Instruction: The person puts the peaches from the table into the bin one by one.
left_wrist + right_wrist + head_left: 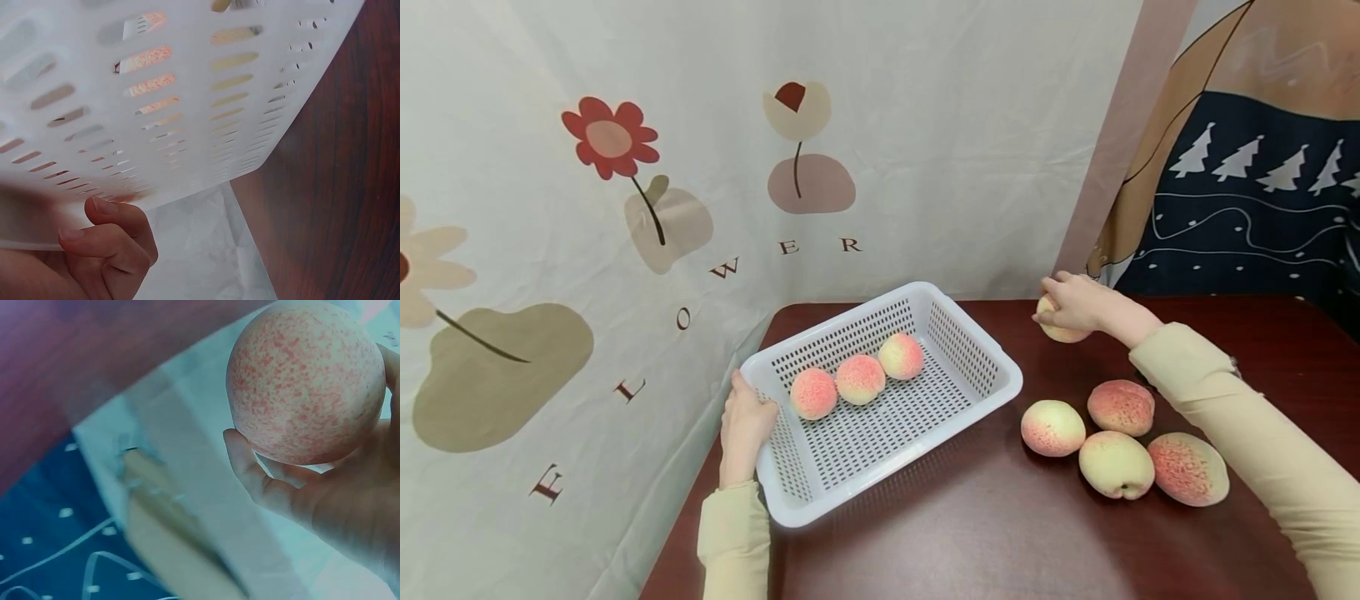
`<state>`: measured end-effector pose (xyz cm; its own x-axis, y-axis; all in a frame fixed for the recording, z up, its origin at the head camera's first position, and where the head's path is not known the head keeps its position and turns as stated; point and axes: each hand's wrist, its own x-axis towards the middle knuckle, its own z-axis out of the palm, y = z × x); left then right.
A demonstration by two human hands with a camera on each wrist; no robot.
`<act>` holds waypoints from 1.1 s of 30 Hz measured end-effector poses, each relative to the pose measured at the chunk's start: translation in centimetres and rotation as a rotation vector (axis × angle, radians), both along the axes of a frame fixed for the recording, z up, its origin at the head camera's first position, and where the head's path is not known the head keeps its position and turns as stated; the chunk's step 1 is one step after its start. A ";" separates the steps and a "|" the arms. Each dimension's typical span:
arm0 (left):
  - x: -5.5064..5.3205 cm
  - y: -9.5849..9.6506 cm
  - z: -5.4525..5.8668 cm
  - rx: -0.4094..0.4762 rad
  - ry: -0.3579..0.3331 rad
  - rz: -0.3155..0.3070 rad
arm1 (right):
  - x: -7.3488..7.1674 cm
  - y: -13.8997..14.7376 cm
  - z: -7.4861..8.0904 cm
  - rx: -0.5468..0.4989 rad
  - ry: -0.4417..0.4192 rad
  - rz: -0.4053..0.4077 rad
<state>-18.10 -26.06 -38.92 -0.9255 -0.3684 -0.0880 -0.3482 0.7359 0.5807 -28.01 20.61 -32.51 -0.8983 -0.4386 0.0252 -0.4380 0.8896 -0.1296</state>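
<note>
A white slotted plastic basket [895,458] stands on the table with three pink-and-yellow peaches [861,380] lying in a row inside. My left hand [747,425] grips the rim at its left end; in the left wrist view the curled fingers [115,240] show beside the slotted wall. Out past the basket's right end, my right hand [1082,302] holds a peach [306,384] above the table, thumb and fingers around it. Several more peaches lie grouped on the table nearer to me, among them a yellowish one [1116,465] and a redder one [1122,407].
The dark red-brown table [970,533] runs under everything. A pale cloth with printed flowers [925,167] hangs along the back and left edges. At the back right hangs a dark blue cloth with white trees [1247,200].
</note>
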 end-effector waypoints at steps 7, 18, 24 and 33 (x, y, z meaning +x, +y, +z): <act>0.0 0.0 -0.2 0.000 0.006 0.012 | 0.0 -5.3 1.5 -0.032 0.036 0.070; 0.0 -0.1 -0.4 0.003 -0.010 0.011 | 0.9 -13.8 1.6 -0.071 0.012 0.196; 0.1 -0.2 -0.3 -0.004 -0.017 0.005 | 2.0 -18.4 0.5 -0.071 0.004 0.290; -0.1 -0.1 -0.2 -0.002 -0.013 0.004 | 4.4 -23.7 -0.2 -0.018 -0.050 0.360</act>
